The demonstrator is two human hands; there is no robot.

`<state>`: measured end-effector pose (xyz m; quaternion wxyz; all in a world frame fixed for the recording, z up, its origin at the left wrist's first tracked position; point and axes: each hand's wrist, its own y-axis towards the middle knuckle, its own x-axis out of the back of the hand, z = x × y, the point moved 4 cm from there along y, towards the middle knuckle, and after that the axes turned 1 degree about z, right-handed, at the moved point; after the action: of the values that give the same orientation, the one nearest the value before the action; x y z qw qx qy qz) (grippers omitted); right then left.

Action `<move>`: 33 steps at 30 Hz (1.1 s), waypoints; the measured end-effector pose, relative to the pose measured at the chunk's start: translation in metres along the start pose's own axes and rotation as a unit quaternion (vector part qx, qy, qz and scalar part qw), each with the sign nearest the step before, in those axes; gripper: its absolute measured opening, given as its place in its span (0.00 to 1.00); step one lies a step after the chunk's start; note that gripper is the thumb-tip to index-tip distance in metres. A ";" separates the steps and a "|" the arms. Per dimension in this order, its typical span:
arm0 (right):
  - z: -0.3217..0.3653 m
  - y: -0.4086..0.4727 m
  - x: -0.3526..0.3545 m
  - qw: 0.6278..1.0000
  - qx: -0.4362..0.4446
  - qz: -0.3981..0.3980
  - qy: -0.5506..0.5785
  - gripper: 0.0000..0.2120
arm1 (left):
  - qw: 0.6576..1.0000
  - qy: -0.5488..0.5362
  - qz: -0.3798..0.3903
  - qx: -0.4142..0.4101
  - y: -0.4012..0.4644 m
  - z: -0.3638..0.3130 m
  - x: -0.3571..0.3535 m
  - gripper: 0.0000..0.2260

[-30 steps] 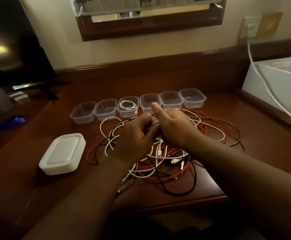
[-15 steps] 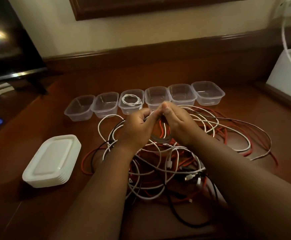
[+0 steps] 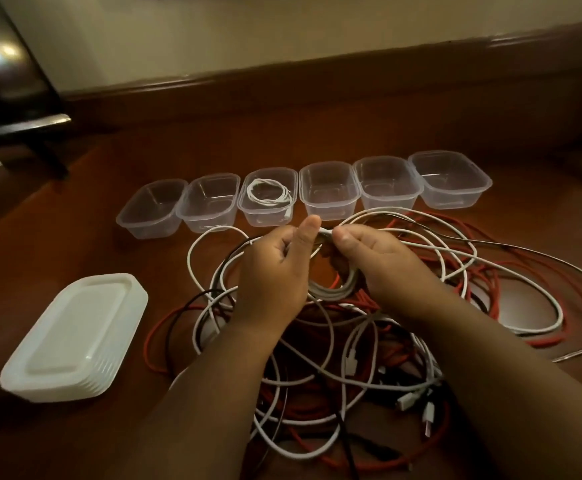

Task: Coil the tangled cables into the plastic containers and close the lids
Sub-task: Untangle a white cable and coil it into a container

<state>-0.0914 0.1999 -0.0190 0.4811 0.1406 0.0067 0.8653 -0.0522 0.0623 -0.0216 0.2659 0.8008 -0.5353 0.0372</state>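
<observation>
A tangle of white, red and black cables (image 3: 369,344) lies on the wooden desk (image 3: 75,216). Above it my left hand (image 3: 275,271) and my right hand (image 3: 376,261) both grip a small coil of white cable (image 3: 331,289), thumbs pinching its top. Behind stands a row of several clear plastic containers. The third from the left (image 3: 268,202) holds a coiled white cable. The one beside it on the right (image 3: 329,188) has nothing in it. A stack of white lids (image 3: 75,337) sits at the left.
A dark TV stand (image 3: 16,126) stands at the back left. The desk's raised wooden back edge (image 3: 351,84) runs behind the containers. Loose cable loops spread far right, toward the desk's right side.
The camera has tilted down and closer. Both hands have kept winding the white cable, and the coil between them hangs a little lower with more loops.
</observation>
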 end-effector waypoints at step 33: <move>-0.009 -0.004 0.013 0.960 0.090 -0.118 -0.237 0.17 | 0.907 -0.335 0.130 0.222 -0.014 0.002 -0.016 0.18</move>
<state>-0.0973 0.2139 -0.0254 0.5527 0.3822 -0.0129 0.7405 -0.0467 0.0787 -0.0346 -0.1208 0.7282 -0.6698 -0.0809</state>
